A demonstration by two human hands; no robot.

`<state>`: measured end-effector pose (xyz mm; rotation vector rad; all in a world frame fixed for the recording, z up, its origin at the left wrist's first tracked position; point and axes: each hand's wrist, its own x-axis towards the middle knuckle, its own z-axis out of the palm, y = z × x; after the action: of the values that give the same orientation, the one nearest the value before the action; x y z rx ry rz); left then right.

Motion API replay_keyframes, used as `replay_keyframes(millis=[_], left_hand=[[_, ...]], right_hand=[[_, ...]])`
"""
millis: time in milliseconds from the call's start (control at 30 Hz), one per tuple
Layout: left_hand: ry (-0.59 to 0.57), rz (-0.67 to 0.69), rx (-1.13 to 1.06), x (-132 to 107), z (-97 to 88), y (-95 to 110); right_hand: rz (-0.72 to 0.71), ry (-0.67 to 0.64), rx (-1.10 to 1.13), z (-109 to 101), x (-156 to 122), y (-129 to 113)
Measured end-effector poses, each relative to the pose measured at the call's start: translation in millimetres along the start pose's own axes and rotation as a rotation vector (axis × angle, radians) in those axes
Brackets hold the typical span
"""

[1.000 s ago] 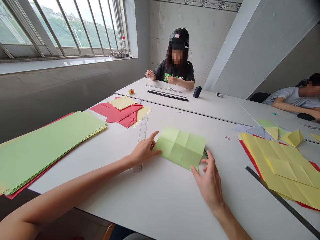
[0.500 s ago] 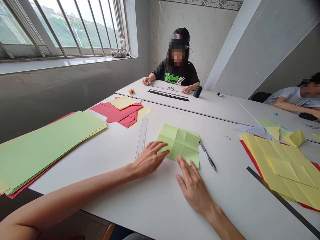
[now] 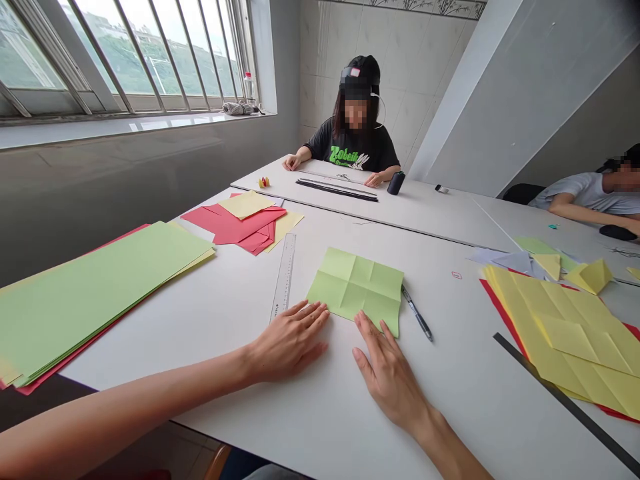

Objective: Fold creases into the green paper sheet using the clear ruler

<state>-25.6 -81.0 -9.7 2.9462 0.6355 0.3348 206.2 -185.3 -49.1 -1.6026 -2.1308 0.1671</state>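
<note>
A creased light green paper square [image 3: 357, 288] lies flat on the white table [image 3: 310, 413] in front of me. My left hand [image 3: 290, 340] rests palm down on the table just before the paper's near left corner, fingers stretched out, holding nothing. My right hand [image 3: 390, 377] lies flat too, its fingertips touching the paper's near edge. A clear ruler [image 3: 284, 275] lies left of the paper and a pen [image 3: 417, 313] lies along its right side.
A stack of large green sheets [image 3: 95, 287] fills the left side. Red and yellow papers [image 3: 245, 223] lie further back. Yellow sheets [image 3: 565, 330] and a black strip [image 3: 565, 400] are at right. One person sits across the far table, another at the right.
My left hand slid off the green paper and came back toward me, now flat on the table. The paper lies flatter. My right hand kept its place at the near edge.
</note>
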Motion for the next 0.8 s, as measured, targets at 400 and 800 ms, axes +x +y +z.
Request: replay_keyframes(millis=[400, 800], left_hand=[[0.044, -0.104, -0.036, -8, -1.2, -5], [0.38, -0.731, -1.31, 54, -18.2, -64]], right_hand=[[0.242, 0.193, -0.138, 2, -50, 18], [0.684, 0.339, 0.904, -42, 21, 34]])
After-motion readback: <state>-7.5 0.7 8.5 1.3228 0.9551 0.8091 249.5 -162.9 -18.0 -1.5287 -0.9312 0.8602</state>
